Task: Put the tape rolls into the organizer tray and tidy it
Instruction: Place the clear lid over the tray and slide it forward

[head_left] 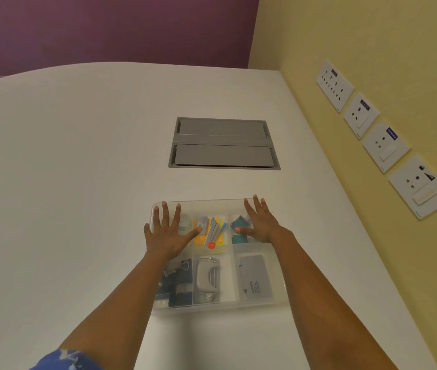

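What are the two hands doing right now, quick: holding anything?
Left hand: open, fingers spread flat over the clear plastic organizer tray, holding nothing.
Right hand: open, fingers spread over the tray's far right compartment, holding nothing.

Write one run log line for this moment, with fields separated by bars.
left hand: open, flat over organizer tray | right hand: open, over far right compartment | holding: nothing | loose tape rolls on table: none seen
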`<act>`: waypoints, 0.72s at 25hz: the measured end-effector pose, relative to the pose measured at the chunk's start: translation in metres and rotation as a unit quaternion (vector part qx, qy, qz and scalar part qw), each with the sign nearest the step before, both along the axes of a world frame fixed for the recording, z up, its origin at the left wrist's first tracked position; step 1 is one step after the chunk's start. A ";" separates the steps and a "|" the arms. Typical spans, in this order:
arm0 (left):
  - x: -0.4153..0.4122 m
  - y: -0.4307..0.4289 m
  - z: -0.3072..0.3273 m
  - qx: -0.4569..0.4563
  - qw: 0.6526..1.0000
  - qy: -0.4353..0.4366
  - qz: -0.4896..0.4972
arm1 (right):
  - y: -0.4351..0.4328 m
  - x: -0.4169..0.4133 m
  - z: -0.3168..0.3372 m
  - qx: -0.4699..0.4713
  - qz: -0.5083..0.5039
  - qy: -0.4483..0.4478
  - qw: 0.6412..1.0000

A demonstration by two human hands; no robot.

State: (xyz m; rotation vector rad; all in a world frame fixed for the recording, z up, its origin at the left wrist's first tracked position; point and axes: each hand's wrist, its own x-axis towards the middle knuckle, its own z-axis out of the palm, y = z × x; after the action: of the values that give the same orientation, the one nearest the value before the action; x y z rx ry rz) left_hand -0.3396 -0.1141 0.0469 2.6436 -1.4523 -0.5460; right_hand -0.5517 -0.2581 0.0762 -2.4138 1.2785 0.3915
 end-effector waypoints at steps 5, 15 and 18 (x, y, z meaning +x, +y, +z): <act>-0.002 0.001 0.006 -0.001 1.000 0.001 -0.001 | 0.000 0.002 0.002 -0.002 -0.010 -0.001 1.000; -0.005 0.001 0.014 0.004 1.000 -0.009 -0.005 | 0.002 0.001 0.003 -0.005 -0.007 0.000 1.000; -0.007 0.002 0.017 0.008 1.000 -0.015 -0.008 | 0.002 0.000 0.004 -0.017 0.010 0.031 0.999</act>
State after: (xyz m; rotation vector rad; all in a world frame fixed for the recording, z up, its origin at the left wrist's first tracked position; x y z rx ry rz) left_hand -0.3469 -0.1120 0.0640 2.6663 -1.4838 -0.5248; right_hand -0.5515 -0.2562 0.0799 -2.4614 1.2986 0.4580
